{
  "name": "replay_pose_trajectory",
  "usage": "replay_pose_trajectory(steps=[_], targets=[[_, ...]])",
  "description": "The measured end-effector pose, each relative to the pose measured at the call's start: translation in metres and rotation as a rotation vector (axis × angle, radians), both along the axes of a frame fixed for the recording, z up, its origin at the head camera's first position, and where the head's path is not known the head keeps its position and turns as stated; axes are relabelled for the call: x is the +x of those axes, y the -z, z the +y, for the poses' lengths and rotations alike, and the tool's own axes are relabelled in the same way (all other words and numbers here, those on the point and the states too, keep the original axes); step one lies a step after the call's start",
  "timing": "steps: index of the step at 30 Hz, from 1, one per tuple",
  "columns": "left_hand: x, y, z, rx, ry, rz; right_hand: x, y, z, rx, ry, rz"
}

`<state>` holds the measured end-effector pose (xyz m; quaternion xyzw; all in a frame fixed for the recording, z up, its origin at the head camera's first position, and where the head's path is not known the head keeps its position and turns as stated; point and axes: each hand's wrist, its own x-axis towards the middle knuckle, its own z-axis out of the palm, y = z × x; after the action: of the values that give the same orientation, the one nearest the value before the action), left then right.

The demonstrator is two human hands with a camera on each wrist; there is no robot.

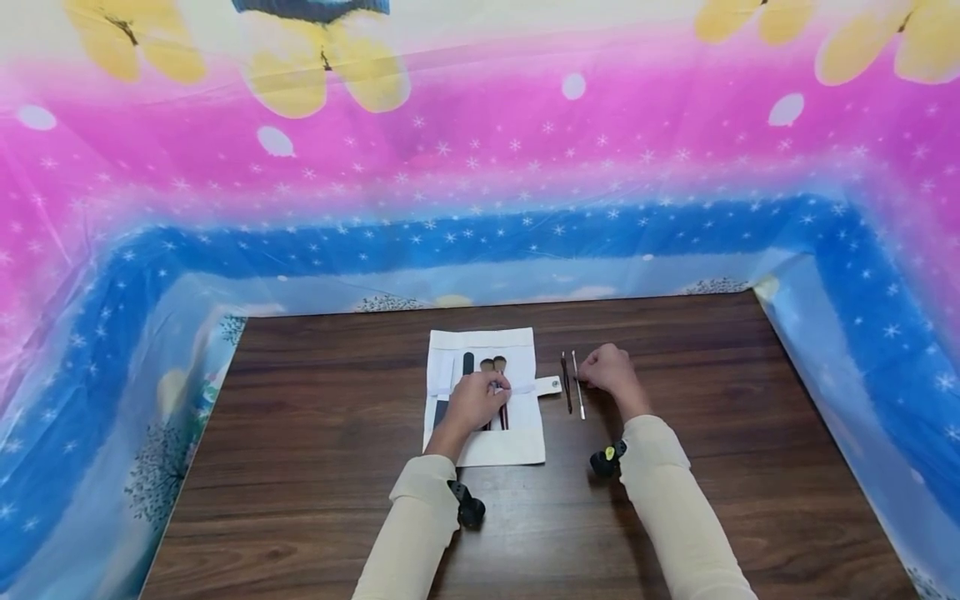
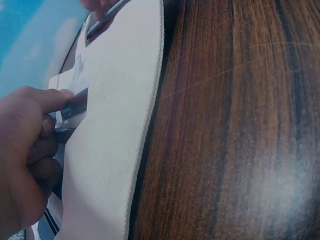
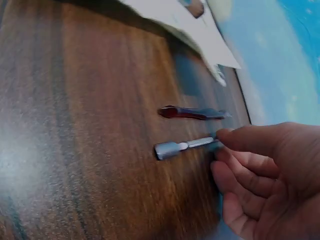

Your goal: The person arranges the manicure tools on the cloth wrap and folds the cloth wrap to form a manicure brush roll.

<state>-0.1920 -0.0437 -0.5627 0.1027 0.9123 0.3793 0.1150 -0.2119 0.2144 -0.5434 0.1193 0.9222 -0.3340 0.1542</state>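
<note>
A white fabric tool roll [image 1: 502, 450] lies spread on the table, with two makeup brushes [image 1: 493, 364] and a black-topped flat tool [image 1: 468, 363] in it. My left hand [image 1: 478, 400] rests over the roll. Its thumb and curled index finger appear to pinch the roll's thin cross band [image 2: 59, 119] beside dark handles; the contact is partly hidden. To the right of the roll, my right hand [image 1: 609, 369] pinches the shaft of a silver cuticle pusher [image 3: 172, 149] between thumb and fingers. A dark red slim tool [image 3: 192, 113] lies next to the pusher, untouched.
A snap tab [image 1: 549, 386] sticks out from the roll's right side toward the loose tools. The dark wooden table [image 1: 300, 467] reaches back to a colourful printed cloth [image 1: 480, 242] standing around its sides.
</note>
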Motion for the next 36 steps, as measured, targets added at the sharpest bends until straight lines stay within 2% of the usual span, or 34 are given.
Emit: replay_pose_trajectory(steps=[6,16,22,31,36], targets=[[0.001,0.001,0.000,0.012,-0.003,0.002,0.000,-0.003,-0.009,0.055,0.049,-0.006],[0.003,0.000,-0.001,0.016,-0.004,0.011,-0.006,-0.007,-0.022,0.169,-0.001,-0.016],[0.003,0.000,0.000,0.023,0.003,0.019,-0.007,-0.007,-0.027,0.190,0.001,-0.029],[0.003,0.001,0.000,0.014,0.009,0.026,-0.007,0.006,-0.015,0.134,0.054,-0.023],[0.002,0.002,0.000,0.010,0.009,0.036,-0.005,0.007,-0.007,-0.006,0.064,0.023]])
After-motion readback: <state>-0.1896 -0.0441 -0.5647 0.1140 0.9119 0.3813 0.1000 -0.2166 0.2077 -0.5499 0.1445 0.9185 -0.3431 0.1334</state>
